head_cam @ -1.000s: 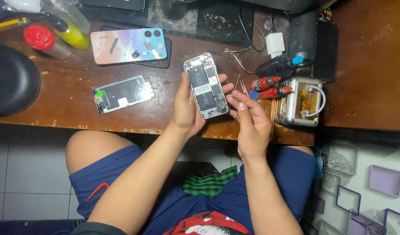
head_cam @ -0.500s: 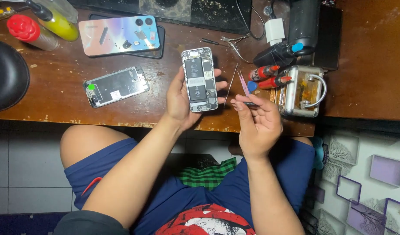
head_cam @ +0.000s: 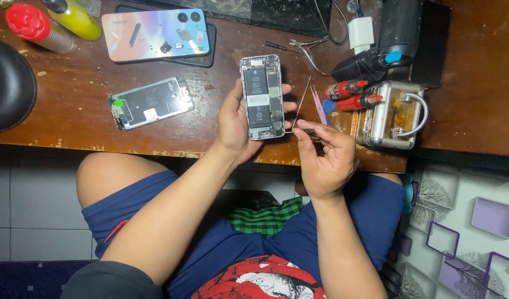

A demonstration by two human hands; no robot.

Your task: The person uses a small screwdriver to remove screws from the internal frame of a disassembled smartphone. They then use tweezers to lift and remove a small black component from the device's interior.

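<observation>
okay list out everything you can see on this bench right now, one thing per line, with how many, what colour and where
opened phone body with black battery: one, silver and black, held above the desk edge
thin dark screwdriver: one, tip at the phone's lower corner
detached screen panel: one, grey, face down, desk left
pastel phone: one, pink-blue, back up, top left
red-capped bottle: one, top left corner
small metal case: one, silver, right
wooden desk: one, brown
left hand: cradles the phone body
right hand: pinches the screwdriver
</observation>
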